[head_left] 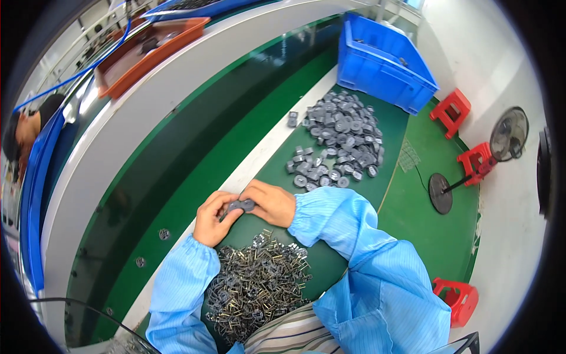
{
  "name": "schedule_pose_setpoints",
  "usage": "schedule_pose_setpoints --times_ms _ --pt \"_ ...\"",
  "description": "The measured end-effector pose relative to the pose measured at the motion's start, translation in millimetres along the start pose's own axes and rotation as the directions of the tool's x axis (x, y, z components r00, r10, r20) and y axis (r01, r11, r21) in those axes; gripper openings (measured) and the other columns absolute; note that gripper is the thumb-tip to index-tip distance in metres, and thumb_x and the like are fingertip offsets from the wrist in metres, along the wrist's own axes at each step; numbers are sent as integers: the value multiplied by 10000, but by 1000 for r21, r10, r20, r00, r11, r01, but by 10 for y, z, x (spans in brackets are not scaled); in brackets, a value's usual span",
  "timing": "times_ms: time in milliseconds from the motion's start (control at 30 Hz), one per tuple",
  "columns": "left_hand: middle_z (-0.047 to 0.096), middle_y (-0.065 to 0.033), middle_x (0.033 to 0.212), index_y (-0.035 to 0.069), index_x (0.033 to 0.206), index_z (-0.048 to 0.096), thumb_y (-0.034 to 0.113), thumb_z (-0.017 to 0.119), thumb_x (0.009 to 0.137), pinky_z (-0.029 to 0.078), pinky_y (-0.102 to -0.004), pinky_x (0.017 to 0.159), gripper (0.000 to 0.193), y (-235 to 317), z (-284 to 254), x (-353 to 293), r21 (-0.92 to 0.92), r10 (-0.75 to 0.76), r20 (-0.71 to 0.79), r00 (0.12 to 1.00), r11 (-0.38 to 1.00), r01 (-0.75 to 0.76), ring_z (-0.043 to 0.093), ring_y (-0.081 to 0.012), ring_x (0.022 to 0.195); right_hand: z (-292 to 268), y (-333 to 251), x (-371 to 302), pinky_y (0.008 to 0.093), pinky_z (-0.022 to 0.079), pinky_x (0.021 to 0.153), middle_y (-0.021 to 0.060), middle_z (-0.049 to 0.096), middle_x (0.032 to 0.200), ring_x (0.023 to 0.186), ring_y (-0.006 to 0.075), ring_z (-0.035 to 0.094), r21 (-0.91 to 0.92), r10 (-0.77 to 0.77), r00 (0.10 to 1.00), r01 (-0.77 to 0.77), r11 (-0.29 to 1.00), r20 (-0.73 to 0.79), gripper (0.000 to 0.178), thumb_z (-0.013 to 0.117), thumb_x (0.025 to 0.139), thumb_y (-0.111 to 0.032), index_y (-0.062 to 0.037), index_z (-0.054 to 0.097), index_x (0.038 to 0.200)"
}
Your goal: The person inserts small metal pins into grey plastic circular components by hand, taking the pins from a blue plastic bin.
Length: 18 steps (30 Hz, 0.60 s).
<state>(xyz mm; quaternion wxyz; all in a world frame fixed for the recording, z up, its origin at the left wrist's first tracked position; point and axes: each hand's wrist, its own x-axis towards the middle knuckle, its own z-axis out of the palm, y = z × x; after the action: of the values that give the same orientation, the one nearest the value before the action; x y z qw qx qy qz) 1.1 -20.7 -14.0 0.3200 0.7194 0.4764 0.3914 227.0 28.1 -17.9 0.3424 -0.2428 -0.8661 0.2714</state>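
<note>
Dark grey piece [242, 205] pinched between two bare hands

The dark grey piece sits at the fingertips of both hands, in the narrow gap where the left hand [211, 219] and the right hand [270, 202] meet. It lies above the inner edge of the green worktop [277, 167], near the white strip [250, 161] that borders it. The left thumb and curled fingers close on its left end; the right thumb and forefinger close on its right end. Both grips are narrow, with the fingers drawn in around the piece.

Two rounded lobes show between the fingers, but whether they belong to one part or to two held together cannot be told. Fingers cover the ends and the underside. The remaining left fingertips are hard to make out behind the piece, and the right hand's lower fingers are tucked partly out of sight.

The left forearm rises from the lower edge in a light blue sleeve [184, 283], its hand tilted inward. The right arm comes in from the lower right, bent at the elbow, its wrist pointing left and the back of the hand turned upward. Nearer the body, a heap of small metal pieces [256, 283] lies just below the hands; a pile of round grey parts [348, 133] spreads beyond the right wrist.
</note>
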Motion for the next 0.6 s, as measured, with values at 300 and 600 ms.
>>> schedule_pose_setpoints --times_ms 300,600 --pt "629 -43 1024 12 1107 669 -12 812 846 464 -228 663 299 9 152 22 -137 53 -49 997 989 -59 594 -82 798 -65 -90 -10 406 560 744 120 640 965 849 326 662 75 241 969 -236 969 -60 275 788 860 -180 -38 635 1039" --pt "630 -123 1031 20 1065 708 59 818 823 531 -367 764 268 241 137 73 207 166 -6 986 965 -161 632 -268 905 17 4 -29 426 544 728 85 613 865 831 304 666 -224 39 957 -106 969 -287 166 781 875 -181 -79 656 917"
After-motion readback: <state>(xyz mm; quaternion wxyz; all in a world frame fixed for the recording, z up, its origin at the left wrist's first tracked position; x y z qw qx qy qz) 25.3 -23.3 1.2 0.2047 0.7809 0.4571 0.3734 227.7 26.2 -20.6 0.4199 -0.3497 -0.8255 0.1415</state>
